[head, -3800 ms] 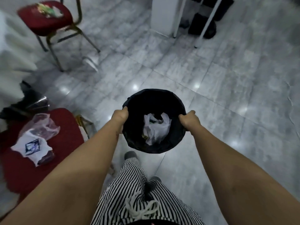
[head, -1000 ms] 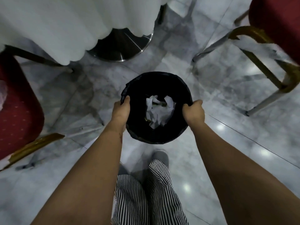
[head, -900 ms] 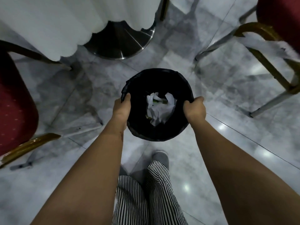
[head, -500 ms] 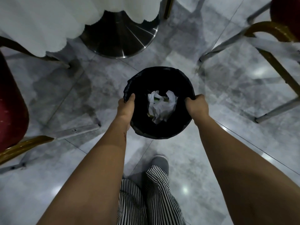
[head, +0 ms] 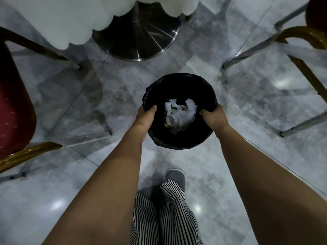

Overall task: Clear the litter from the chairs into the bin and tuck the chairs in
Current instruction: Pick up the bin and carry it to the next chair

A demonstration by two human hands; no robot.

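Note:
A round black bin (head: pixel 178 84) lined with a dark bag is low over the marble floor in front of me. My left hand (head: pixel 144 117) grips its near-left rim and my right hand (head: pixel 214 119) grips its near-right rim. Crumpled white plastic litter (head: pixel 179 117) lies inside the bin. A red chair (head: pixel 14 110) with a gold frame stands at the left edge. A second red chair (head: pixel 304 38), also gold-framed, shows at the top right; only its corner and legs are visible.
A white tablecloth (head: pixel 70 18) hangs at the top over a round steel table base (head: pixel 136 41). Chair legs angle across the floor on both sides of the bin. My striped trousers and a grey shoe (head: pixel 175 177) are below.
The bin has gone down toward the floor between the two chairs, both hands still on its rim. The view has shifted so the table base sits more central.

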